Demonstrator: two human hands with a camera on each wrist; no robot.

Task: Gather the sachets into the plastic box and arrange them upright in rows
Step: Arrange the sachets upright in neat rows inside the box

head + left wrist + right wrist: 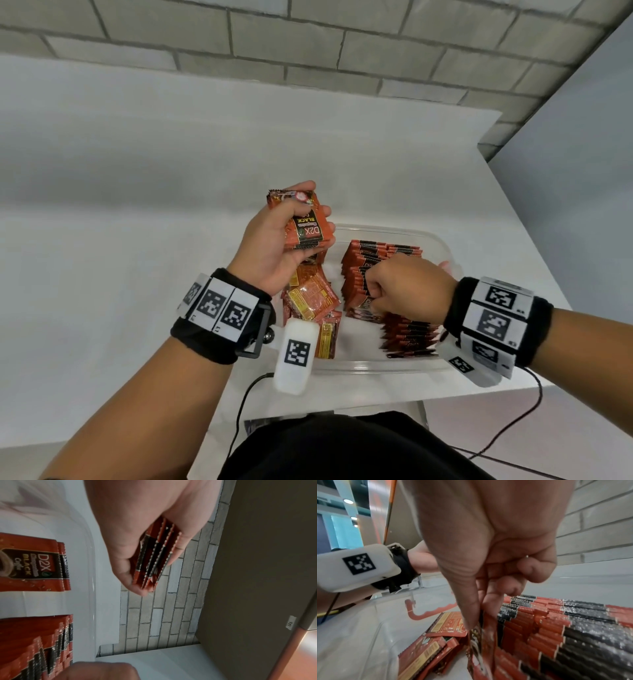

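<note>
A single sachet (481, 649) is being pinched between the thumb and fingertips of the right hand (407, 287), and it is being held upright against the near face of the standing row (373, 274) on the right side of the plastic box (442, 246). The other fingers of that hand are being kept curled into the palm. A small stack of sachets (305, 222) is being gripped in the left hand (274, 246), fingers wrapped round its edges, and it is being held above the far left part of the box, clear of the contents.

Under the left hand, a loose pile (313, 301) of sachets is lying flat and crooked on the box floor, just beside the rows. A second standing row (409, 337) is being kept nearer the person, partly hidden by the right wrist. The box itself is resting on a white table (137, 205), near its front edge.

The upright rows are judged to be the weak point: they are only being propped by one another, so a sideways push while the pinched sachet is being slotted in could tip several over. The loose pile is crowding the row's foot, and the new sachet could be caught on it and left tilted. The stack in the left hand is being held by its edges only, so sachets could be slipped out if the grip is being relaxed.
</note>
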